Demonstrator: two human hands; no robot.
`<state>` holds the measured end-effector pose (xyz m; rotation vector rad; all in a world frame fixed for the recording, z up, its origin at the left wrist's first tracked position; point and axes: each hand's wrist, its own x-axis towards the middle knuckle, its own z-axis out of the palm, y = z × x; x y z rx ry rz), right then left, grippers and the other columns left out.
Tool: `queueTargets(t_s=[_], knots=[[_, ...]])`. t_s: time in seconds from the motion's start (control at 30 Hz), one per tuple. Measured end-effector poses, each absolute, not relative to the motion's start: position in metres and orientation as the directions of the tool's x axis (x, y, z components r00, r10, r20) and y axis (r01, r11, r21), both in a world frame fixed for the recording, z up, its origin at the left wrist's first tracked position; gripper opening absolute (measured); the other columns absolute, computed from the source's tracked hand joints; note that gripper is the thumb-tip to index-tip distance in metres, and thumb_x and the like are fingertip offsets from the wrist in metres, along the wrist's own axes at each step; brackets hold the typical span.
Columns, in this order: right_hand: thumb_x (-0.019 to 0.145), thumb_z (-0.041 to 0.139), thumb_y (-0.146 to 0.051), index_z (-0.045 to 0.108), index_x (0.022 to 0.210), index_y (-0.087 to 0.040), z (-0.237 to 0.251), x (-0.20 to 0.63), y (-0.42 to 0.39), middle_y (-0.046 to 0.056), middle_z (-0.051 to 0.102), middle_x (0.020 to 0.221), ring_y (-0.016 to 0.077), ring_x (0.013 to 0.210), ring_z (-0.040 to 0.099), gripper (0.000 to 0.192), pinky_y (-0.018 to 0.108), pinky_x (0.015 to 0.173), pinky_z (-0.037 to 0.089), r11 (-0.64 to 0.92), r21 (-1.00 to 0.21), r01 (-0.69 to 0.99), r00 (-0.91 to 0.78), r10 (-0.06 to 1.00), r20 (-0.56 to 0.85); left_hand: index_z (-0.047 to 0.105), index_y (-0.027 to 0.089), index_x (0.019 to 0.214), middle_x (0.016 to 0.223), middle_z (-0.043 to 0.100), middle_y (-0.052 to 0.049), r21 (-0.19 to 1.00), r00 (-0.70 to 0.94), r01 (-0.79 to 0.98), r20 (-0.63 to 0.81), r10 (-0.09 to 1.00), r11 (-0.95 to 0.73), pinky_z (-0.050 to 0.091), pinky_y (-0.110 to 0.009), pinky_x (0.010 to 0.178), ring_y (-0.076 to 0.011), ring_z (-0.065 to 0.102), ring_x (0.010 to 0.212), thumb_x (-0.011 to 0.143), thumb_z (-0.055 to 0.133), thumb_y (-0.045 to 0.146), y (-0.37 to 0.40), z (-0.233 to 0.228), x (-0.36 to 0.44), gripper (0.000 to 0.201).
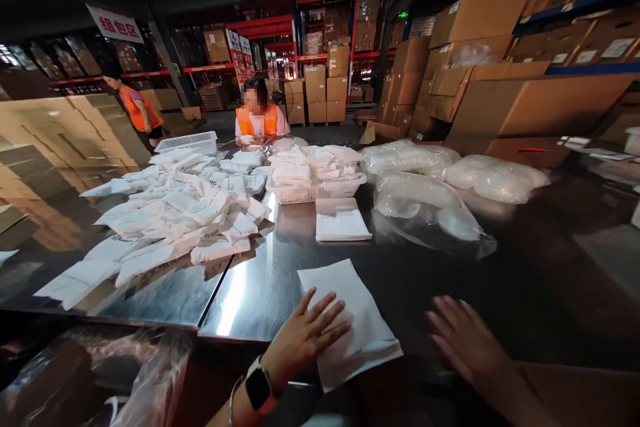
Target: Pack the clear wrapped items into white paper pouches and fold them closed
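- While pressed flat, fingers spread, on the white packet (353,320) at lower centre: left hand (305,337), holding nothing, smartwatch (257,387) on its wrist.
- Lower right: right hand (463,340), blurred, open with fingers apart, empty, just right of the packet and not touching it.
- Under the packet, at the near edge: shiny steel table (260,287).
- Past the packet toward mid-frame: small neat stack of white packets (341,220), apart from it.
- Just behind that stack: white basket (317,191), heaped with folded white packets.
- Centre left: wide loose heap of white packets (175,213) spread over the table.
- Right of the basket: clear plastic bags (425,197), bulging with pale contents.
- Lower left corner: crumpled clear plastic (145,373).
- Far end of the table, upper centre: co-worker in an orange vest (257,121); second person in orange (137,110) standing at upper left.
- Upper right and background: stacked cardboard boxes (500,80) and red shelving (260,27).
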<state>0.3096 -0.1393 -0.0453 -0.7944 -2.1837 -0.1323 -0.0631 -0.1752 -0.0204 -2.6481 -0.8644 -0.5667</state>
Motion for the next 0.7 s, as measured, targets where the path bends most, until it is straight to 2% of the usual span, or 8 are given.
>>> queueTargets(t_s=[0.1,0.13,0.2,0.33,0.4,0.5,0.6,0.7], knots=[[0.093,0.05,-0.012,0.055,0.131,-0.026,-0.035,0.255,-0.106,0.005,0.06,0.131,0.0185,0.131,0.045,0.041,0.043,0.112,0.037,0.933,0.186,0.307,-0.835,0.171,0.523,0.057,0.019,0.126,0.132,0.06,-0.006,-0.005,0.766,0.513,0.453,0.455,-0.858,0.029,-0.041,0.116,-0.0189,0.046,0.131,0.096,0.047,0.017,-0.163,-0.035,-0.057,0.032],[0.094,0.047,-0.011,0.055,0.13,-0.024,-0.031,0.239,-0.099,0.006,0.059,0.131,0.0189,0.131,0.045,0.04,0.044,0.111,0.038,0.952,0.223,0.208,-0.89,0.09,0.447,0.059,0.018,0.125,0.13,0.062,-0.006,0.061,0.752,0.506,0.457,0.475,-0.86,0.032,-0.038,0.115,-0.0174,0.049,0.128,0.096,0.047,0.018,-0.161,-0.041,-0.057,0.031],[0.095,0.043,-0.012,0.058,0.128,-0.021,-0.024,0.216,-0.092,0.007,0.06,0.13,0.0192,0.131,0.044,0.037,0.043,0.11,0.039,0.973,0.218,0.073,-0.929,-0.013,0.369,0.059,0.017,0.124,0.127,0.063,-0.008,0.177,0.716,0.511,0.454,0.53,-0.841,0.036,-0.034,0.112,-0.0159,0.054,0.124,0.097,0.046,0.019,-0.163,-0.049,-0.06,0.031],[0.096,0.045,-0.014,0.062,0.12,-0.016,-0.02,0.208,-0.1,0.01,0.061,0.128,0.0213,0.131,0.043,0.03,0.044,0.111,0.037,0.973,0.229,0.015,-0.915,-0.079,0.395,0.059,0.017,0.125,0.128,0.062,-0.01,0.295,0.659,0.546,0.427,0.62,-0.784,0.033,-0.04,0.114,-0.0187,0.053,0.125,0.095,0.047,0.02,-0.176,-0.05,-0.069,0.032],[0.094,0.049,-0.015,0.062,0.121,-0.018,-0.02,0.211,-0.105,0.008,0.06,0.128,0.0216,0.131,0.043,0.03,0.044,0.111,0.036,0.974,0.224,0.032,-0.911,-0.063,0.407,0.058,0.019,0.126,0.131,0.06,-0.011,0.323,0.641,0.563,0.411,0.648,-0.761,0.029,-0.044,0.115,-0.0205,0.051,0.127,0.093,0.051,0.022,-0.181,-0.046,-0.071,0.034],[0.092,0.055,-0.014,0.059,0.126,-0.025,-0.017,0.211,-0.109,0.005,0.059,0.131,0.0198,0.13,0.044,0.036,0.042,0.111,0.035,0.988,0.149,0.039,-0.916,-0.025,0.401,0.058,0.021,0.126,0.132,0.059,-0.01,0.357,0.623,0.557,0.418,0.662,-0.75,0.027,-0.045,0.116,-0.0209,0.05,0.128,0.093,0.052,0.025,-0.183,-0.041,-0.075,0.034],[0.092,0.053,-0.013,0.057,0.128,-0.022,-0.015,0.213,-0.107,0.007,0.059,0.13,0.0196,0.13,0.044,0.037,0.041,0.111,0.036,0.995,0.098,-0.011,-0.911,-0.051,0.409,0.058,0.02,0.126,0.13,0.061,-0.01,0.338,0.648,0.526,0.435,0.625,-0.781,0.026,-0.044,0.116,-0.0198,0.05,0.128,0.094,0.048,0.024,-0.182,-0.039,-0.08,0.034],[0.093,0.051,-0.012,0.058,0.128,-0.017,-0.017,0.218,-0.105,0.01,0.059,0.13,0.0208,0.13,0.043,0.036,0.041,0.111,0.037,0.993,0.115,-0.015,-0.908,-0.061,0.415,0.059,0.02,0.122,0.125,0.065,-0.008,0.257,0.673,0.516,0.469,0.572,-0.817,0.027,-0.04,0.116,-0.0172,0.05,0.127,0.096,0.044,0.022,-0.183,-0.04,-0.085,0.03]])
